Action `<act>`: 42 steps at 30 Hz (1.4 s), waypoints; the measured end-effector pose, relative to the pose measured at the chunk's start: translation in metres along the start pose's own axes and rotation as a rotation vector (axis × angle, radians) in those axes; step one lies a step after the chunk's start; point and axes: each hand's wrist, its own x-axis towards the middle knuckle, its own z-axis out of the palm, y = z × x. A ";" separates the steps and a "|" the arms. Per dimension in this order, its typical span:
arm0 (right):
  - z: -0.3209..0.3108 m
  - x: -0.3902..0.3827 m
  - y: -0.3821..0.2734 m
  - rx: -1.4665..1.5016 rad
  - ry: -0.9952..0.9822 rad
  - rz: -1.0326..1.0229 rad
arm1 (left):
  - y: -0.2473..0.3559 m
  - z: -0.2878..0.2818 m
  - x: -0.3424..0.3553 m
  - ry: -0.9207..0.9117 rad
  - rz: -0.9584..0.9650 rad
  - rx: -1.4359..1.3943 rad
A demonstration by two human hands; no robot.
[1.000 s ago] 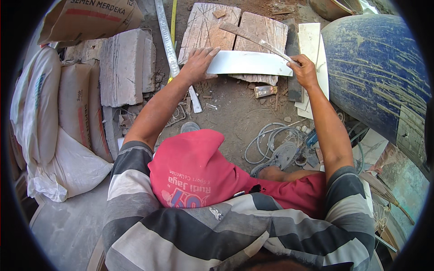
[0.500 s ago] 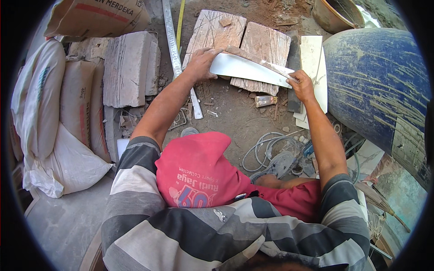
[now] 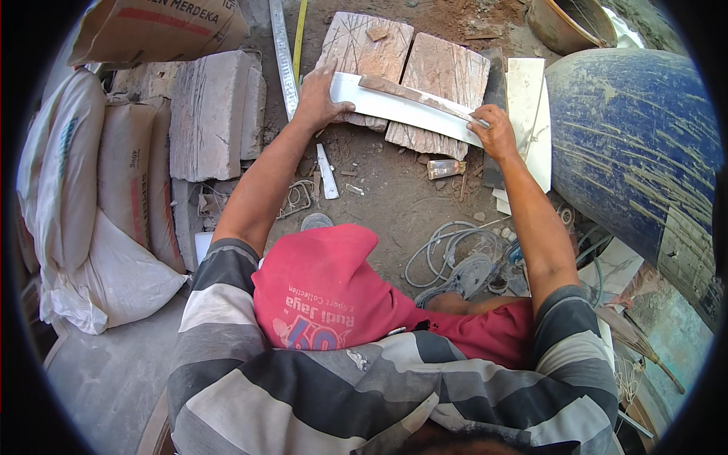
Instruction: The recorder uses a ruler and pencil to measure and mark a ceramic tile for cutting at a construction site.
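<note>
A long white strip [image 3: 394,108], which looks like cut tile, spans the gap between my hands. Its left end is gripped by my left hand [image 3: 317,97], thumb along the near edge. My right hand [image 3: 496,131] pinches the right end, together with a narrow brown strip [image 3: 413,93] that looks like wood and lies along the far edge. Beneath and beyond the white strip are two scored, pinkish slabs [image 3: 447,72]; whether it touches them I cannot tell.
Full sacks [image 3: 125,167] and a stone block [image 3: 208,117] stand at left. At right are pale tile pieces [image 3: 525,106], a scratched blue drum [image 3: 629,136] and a bucket [image 3: 565,26]. A coiled hose [image 3: 440,246] lies by my foot. A small white offcut [image 3: 327,171] lies nearer me.
Both hands have shifted left with the white strip, the left one more so and slightly away from me. The white strip now looks more level, with the brown strip along its far edge.
</note>
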 end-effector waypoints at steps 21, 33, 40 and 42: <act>0.044 0.039 -0.023 -0.016 -0.036 -0.036 | -0.003 0.008 0.005 0.019 -0.553 -0.247; 0.050 0.039 -0.017 0.013 0.016 -0.043 | -0.001 0.010 0.007 0.050 -0.513 -0.180; 0.050 0.042 -0.017 0.007 0.007 -0.026 | 0.000 0.009 0.009 0.064 -0.526 -0.237; 0.049 0.042 -0.017 -0.007 -0.007 -0.045 | 0.002 0.009 0.009 0.056 -0.559 -0.220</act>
